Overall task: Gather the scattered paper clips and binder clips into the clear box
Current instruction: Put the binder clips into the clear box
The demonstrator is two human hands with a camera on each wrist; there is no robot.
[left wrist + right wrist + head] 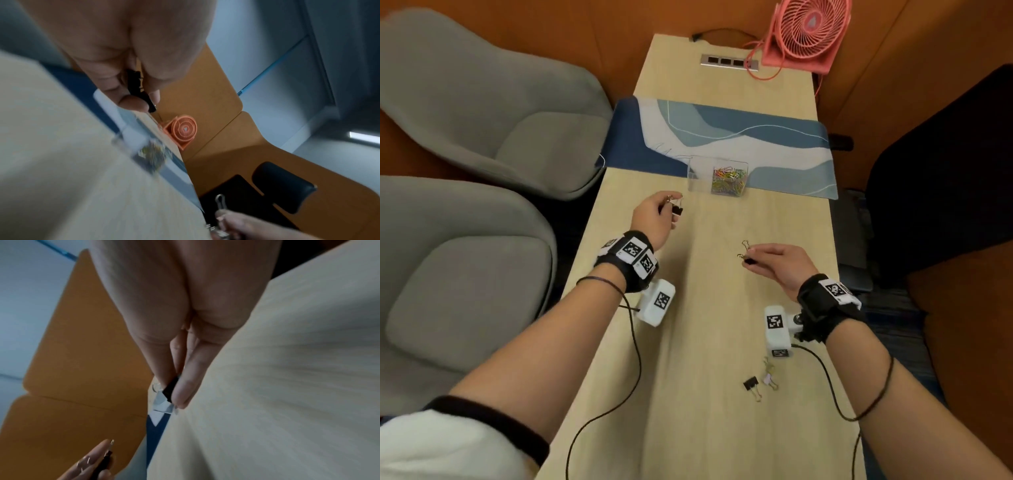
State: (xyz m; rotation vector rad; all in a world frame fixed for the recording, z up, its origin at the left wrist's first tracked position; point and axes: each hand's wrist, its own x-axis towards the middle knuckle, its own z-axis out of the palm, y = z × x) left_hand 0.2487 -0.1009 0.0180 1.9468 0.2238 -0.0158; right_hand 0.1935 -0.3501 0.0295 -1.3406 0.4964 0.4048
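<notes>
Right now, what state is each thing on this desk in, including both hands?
Left hand: raised, pinching a black binder clip.
Right hand: raised, pinching another black binder clip.
Clear plastic box: upright, lidless, holding colourful paper clips.
Loose black binder clip: lying on the wooden table.
Pale binder clip: lying beside it.
Pink desk fan: upright; whether it is spinning cannot be told.

right hand, grip pinching seemingly black binder clip
</notes>
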